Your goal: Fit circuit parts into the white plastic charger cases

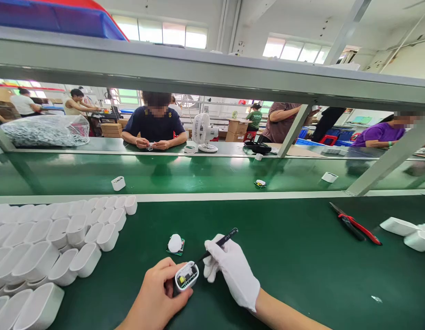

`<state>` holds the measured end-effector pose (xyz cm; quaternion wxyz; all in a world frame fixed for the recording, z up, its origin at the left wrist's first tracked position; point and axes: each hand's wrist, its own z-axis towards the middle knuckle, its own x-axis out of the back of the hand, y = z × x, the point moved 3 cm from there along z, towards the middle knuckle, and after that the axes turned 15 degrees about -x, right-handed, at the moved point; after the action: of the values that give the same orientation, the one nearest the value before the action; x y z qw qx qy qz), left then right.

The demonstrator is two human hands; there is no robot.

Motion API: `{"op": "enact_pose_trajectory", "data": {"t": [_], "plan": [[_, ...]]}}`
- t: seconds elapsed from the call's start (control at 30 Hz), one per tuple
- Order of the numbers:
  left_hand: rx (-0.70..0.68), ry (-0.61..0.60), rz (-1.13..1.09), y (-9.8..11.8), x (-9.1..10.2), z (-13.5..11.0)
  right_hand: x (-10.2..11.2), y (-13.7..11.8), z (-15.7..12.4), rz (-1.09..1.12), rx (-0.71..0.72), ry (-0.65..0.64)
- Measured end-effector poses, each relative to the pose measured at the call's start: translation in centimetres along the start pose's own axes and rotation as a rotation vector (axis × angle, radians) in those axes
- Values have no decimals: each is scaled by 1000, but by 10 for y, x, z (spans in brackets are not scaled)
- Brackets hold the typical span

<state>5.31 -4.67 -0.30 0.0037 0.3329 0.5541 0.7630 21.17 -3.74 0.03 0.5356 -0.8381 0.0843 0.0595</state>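
Observation:
My bare left hand [157,295] is wrapped round a small white plastic housing [186,276], open end up, with a circuit board showing inside it. My right hand [231,270], in a white glove, pinches black tweezers [219,243] whose tip reaches into the housing's opening. Just beyond the housing a small green circuit board with a white round cap [175,244] lies on the green mat.
Several empty white housings [64,247] are packed at the left. Red-handled cutters [355,223] and more white housings [405,229] lie at the right. Single housings [118,183] ride the green conveyor. Across it sits a person in a dark shirt [153,126] beside a white fan [201,130].

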Motion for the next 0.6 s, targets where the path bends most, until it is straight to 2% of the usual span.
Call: {"op": "enact_pose_trajectory", "data": {"t": [0.37, 0.5, 0.6], "plan": [[-21, 16, 18, 1, 1, -1, -5, 4, -6, -65, 72, 20], [-24, 18, 12, 1, 0, -1, 6, -2, -6, -205, 240, 69], [-29, 10, 20, -2, 0, 0, 21, -17, -1, -568, 494, 203]]}}
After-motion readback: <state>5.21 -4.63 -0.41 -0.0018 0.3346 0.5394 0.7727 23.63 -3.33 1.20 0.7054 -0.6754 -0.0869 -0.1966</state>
